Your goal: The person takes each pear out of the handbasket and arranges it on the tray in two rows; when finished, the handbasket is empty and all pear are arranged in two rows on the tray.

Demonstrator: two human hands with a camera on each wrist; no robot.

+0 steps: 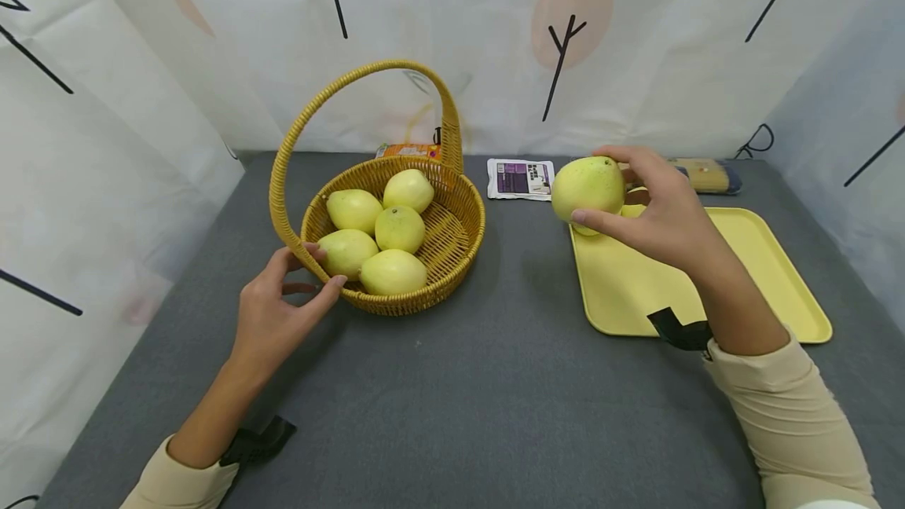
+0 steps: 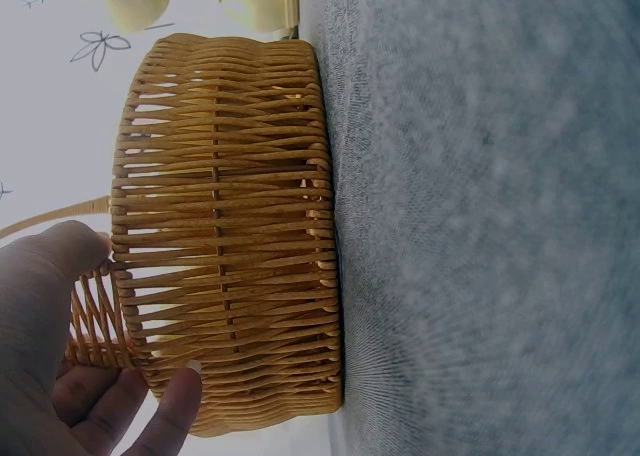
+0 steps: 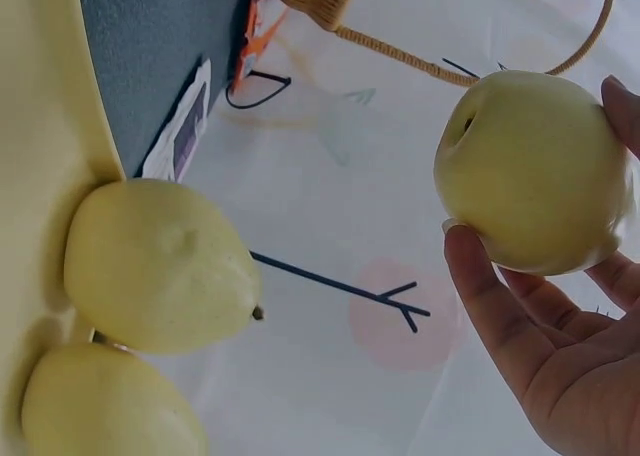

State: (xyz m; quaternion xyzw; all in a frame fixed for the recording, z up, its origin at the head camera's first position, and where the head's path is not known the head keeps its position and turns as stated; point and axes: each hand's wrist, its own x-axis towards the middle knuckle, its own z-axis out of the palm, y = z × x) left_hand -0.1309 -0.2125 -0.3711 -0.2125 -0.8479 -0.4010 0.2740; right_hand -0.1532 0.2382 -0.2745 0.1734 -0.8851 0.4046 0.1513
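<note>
My right hand [image 1: 657, 210] pinches a yellow-green pear [image 1: 588, 185] between thumb and fingers, raised over the far left corner of a yellow tray [image 1: 735, 273]. In the right wrist view, two more pears, one of them this nearer pear [image 3: 160, 266], sit on the tray; the head view mostly hides them behind the held pear and the hand. A wicker basket [image 1: 452, 273] with a tall arched handle stands upright on the table, several pears [image 1: 400, 229] inside. My left hand [image 1: 279, 309] grips its near left rim, at the foot of the handle.
Behind the basket lies an orange packet [image 1: 410, 151]. A white and purple pouch [image 1: 522, 179] rests between basket and tray, near the back edge. Beyond the tray is a beige packet [image 1: 703, 176]. Printed white cloth [image 1: 467, 38] hangs around the grey table [image 1: 452, 415].
</note>
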